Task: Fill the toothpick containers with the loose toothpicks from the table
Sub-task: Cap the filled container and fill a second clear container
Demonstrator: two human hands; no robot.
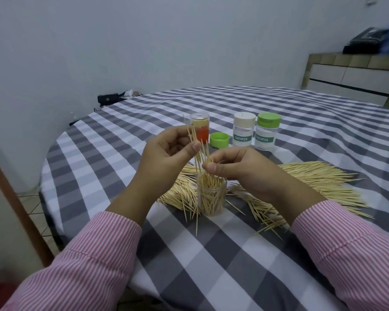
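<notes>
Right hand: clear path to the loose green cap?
Probably yes. The green cap lies just beyond the right hand with nothing between, but that hand pinches toothpicks over the open jar, so it isn't free.

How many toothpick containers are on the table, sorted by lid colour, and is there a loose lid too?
Open container, no lid, being filled: 1
Container with green lid: 1
Container with beige lid: 1
Clear container with orange inside: 1
Loose green lid: 1
Total: 4 containers, 1 loose lid. The loose toothpicks are too many to count.
</notes>
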